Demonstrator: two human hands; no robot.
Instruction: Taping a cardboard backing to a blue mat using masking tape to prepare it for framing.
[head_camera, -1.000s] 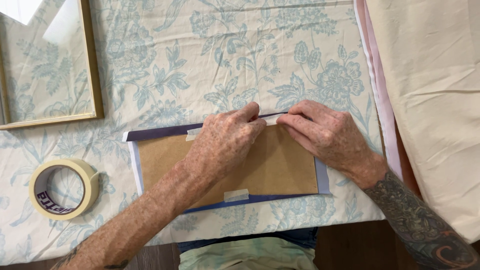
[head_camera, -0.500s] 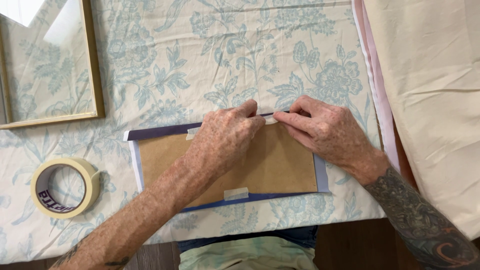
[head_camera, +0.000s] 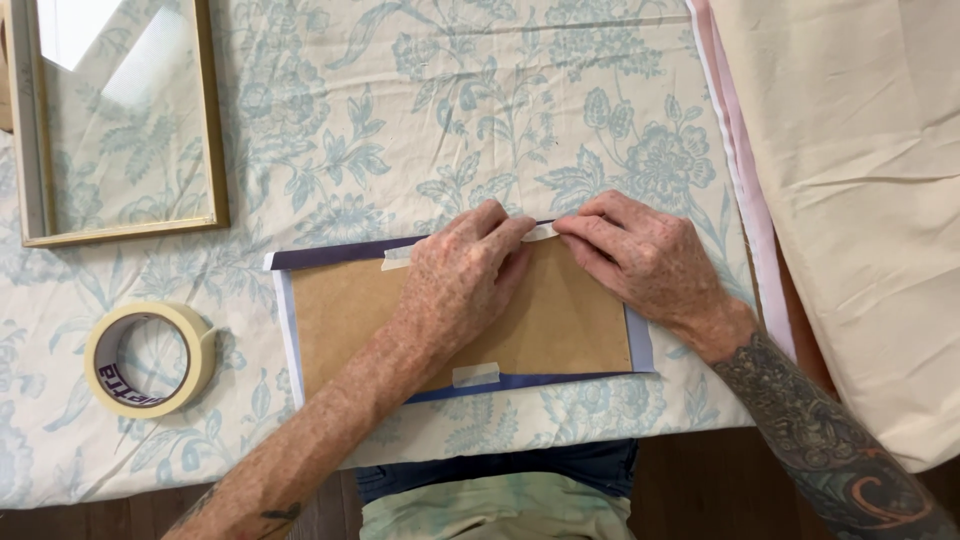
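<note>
**Hands press tape along the board's top edge**

A floral cloth (head_camera: 480, 90) covers the desk; its near edge runs below the work, with dark floor beyond. A cream sheet (head_camera: 860, 200) fills the right side, just beside the right forearm. Open cloth lies above the hands. A gilt frame (head_camera: 212, 120) sits at the upper left, well apart. The brown board (head_camera: 350, 320) lies on purple paper (head_camera: 330, 252) near the desk's front edge. A tape roll (head_camera: 150, 358) rests left of it. The left hand (head_camera: 460, 285) lies flat on the board, fingers down; the right hand (head_camera: 650, 260) presses a tape strip (head_camera: 540, 232) at the top edge, gripping nothing.
</note>
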